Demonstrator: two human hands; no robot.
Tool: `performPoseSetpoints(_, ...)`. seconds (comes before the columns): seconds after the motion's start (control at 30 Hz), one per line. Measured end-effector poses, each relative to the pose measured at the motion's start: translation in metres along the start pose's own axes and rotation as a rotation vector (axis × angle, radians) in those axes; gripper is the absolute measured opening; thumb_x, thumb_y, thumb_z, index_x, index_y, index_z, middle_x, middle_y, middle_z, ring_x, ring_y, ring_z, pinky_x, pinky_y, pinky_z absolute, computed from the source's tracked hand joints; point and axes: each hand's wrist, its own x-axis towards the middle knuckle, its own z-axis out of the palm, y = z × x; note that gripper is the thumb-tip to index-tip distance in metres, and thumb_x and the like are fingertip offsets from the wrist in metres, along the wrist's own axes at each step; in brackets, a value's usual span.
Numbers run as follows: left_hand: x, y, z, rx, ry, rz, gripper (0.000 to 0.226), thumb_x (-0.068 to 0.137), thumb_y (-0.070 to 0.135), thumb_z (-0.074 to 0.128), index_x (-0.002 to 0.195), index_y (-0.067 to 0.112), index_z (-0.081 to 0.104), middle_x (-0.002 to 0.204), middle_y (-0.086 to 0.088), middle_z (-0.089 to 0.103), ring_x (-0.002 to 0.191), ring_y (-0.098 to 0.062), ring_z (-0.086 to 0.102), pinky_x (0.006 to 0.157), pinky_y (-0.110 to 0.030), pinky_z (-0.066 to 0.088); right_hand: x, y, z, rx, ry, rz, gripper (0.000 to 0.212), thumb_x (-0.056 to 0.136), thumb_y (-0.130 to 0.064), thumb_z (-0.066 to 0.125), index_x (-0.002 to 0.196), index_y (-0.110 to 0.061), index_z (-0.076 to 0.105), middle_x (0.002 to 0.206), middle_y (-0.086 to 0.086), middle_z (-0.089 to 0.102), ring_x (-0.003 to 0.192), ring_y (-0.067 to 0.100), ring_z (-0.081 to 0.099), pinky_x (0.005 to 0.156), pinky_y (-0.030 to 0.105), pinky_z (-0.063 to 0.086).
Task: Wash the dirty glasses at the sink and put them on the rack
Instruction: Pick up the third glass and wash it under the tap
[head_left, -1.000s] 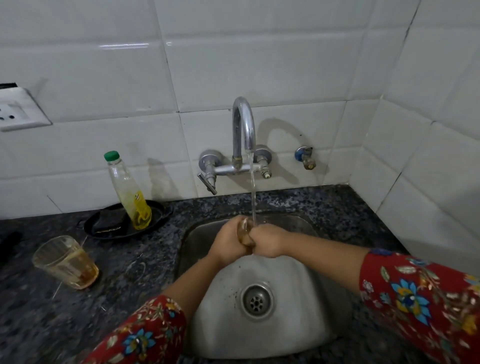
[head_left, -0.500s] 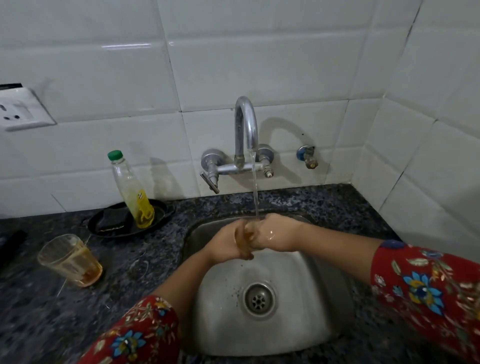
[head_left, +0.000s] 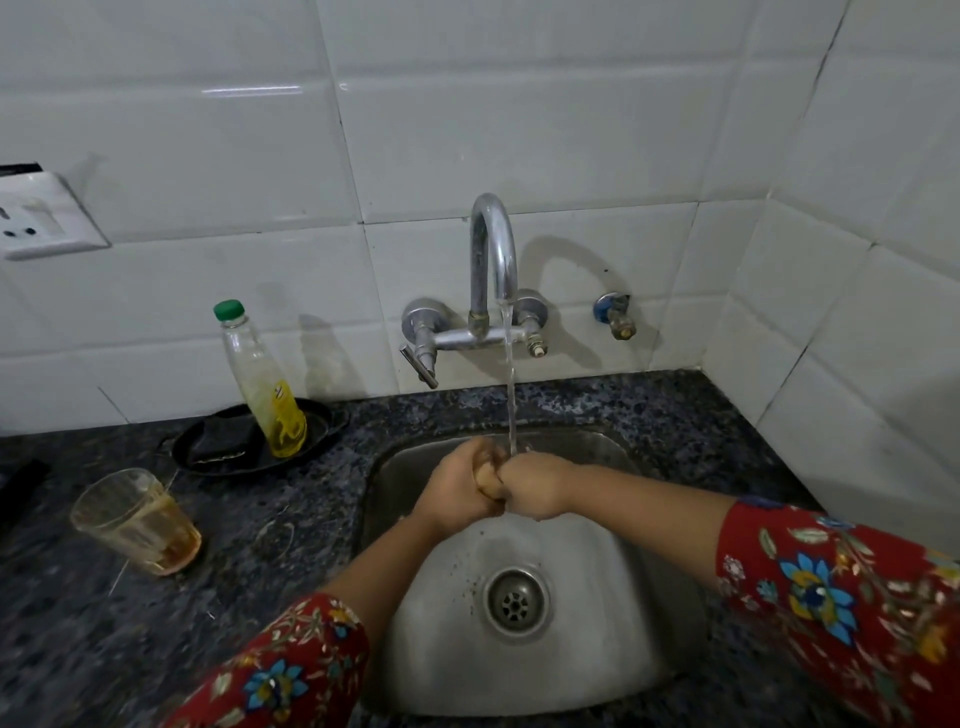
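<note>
Both hands meet over the steel sink (head_left: 597, 670) in the middle of the frame, right under the stream of water (head_left: 510, 384) falling from the curved tap (head_left: 492, 249). The left hand (head_left: 460, 491) has its grip wrapped around a small glass (head_left: 487, 475), of which only an amber-tinted sliver shows between the two fists; the right hand (head_left: 532, 488) is curled tight and pressed against the glass's other side, though whether its fingers go inside or around the glass I cannot tell. The water lands just where the two hands touch. At the lower left of the frame a second glass (head_left: 136, 519) stands tilted on the dark speckled counter (head_left: 291, 525), well apart from the sink, with brownish residue at its bottom. Behind it, toward the tiled wall, a green-capped bottle (head_left: 262, 379) with yellow liquid stands on a black tray (head_left: 218, 457). The drain (head_left: 515, 603) sits below the hands, and red floral sleeves (head_left: 831, 597) cover both arms.
</note>
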Motion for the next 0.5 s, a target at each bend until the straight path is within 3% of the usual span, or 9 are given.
performPoseSetpoints(0.1, 0.0, 0.001, -0.005, -0.031, -0.017, 0.035, 0.061, 0.055, 0.024, 0.085, 0.109, 0.029, 0.058, 0.11, 0.01, 0.066, 0.104, -0.005, 0.063, 0.094, -0.025, 0.05, -0.005, 0.007, -0.003, 0.021, 0.084, 0.036, 0.026, 0.092, -0.009, 0.051, 0.117, -0.007, 0.055, 0.118, 0.012, 0.06, 0.102, 0.031, 0.061, 0.079, 0.038, 0.05)
performPoseSetpoints(0.2, 0.004, 0.0, -0.011, 0.031, -0.12, 0.039, 0.072, 0.052, 0.009, 0.085, 0.116, 0.024, 0.056, 0.113, 0.005, 0.064, 0.108, -0.013, 0.063, 0.094, -0.024, 0.049, -0.01, 0.014, 0.001, -0.093, 0.104, 0.009, 0.022, 0.091, -0.006, 0.05, 0.107, -0.016, 0.06, 0.112, 0.005, 0.062, 0.1, 0.026, 0.062, 0.074, 0.037, 0.052)
performPoseSetpoints(0.33, -0.002, 0.005, -0.002, 0.02, 0.007, 0.004, 0.056, 0.057, 0.01, 0.08, 0.103, 0.033, 0.059, 0.101, 0.014, 0.067, 0.102, -0.01, 0.066, 0.083, -0.018, 0.049, -0.003, -0.002, -0.006, -0.032, 0.061, -0.023, 0.026, 0.091, -0.009, 0.048, 0.117, -0.007, 0.054, 0.117, 0.013, 0.061, 0.101, 0.031, 0.06, 0.076, 0.034, 0.045)
performPoseSetpoints(0.5, -0.003, 0.003, -0.012, -0.013, -0.073, 0.051, 0.071, 0.047, 0.014, 0.079, 0.114, 0.023, 0.058, 0.116, 0.0, 0.066, 0.109, -0.016, 0.063, 0.097, -0.031, 0.05, -0.008, 0.011, 0.003, -0.017, 0.247, -0.047, 0.022, 0.087, -0.004, 0.055, 0.1, -0.017, 0.066, 0.11, 0.004, 0.065, 0.1, 0.026, 0.063, 0.081, 0.038, 0.05)
